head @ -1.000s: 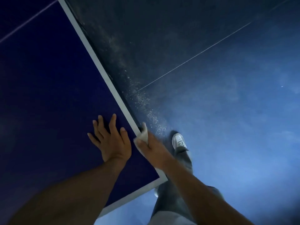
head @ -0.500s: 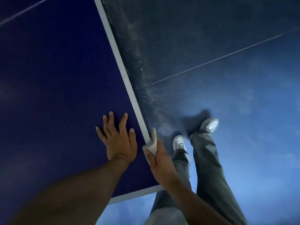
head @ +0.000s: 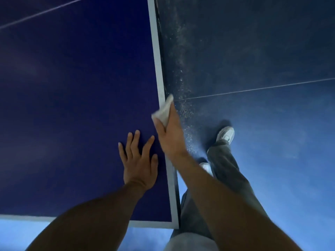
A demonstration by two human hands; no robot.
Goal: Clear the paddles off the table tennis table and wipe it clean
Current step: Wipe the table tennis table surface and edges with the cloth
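The dark blue table tennis table [head: 72, 105] fills the left of the view, with a white border line along its right edge and near end. My left hand [head: 138, 163] lies flat on the tabletop near the right corner, fingers spread, holding nothing. My right hand [head: 170, 134] grips a small white cloth [head: 164, 111] and presses it on the white line at the table's right edge. No paddles are in view.
Pale dust specks [head: 184, 105] lie on the dark floor just beside the table's right edge. My grey trouser legs and a white shoe [head: 225, 134] stand on the floor to the right. A thin line [head: 272, 86] crosses the floor.
My right hand has slid the cloth farther along the table's right edge, away from the corner. My right foot stepped forward. The view has swung round, so the near end line shows.
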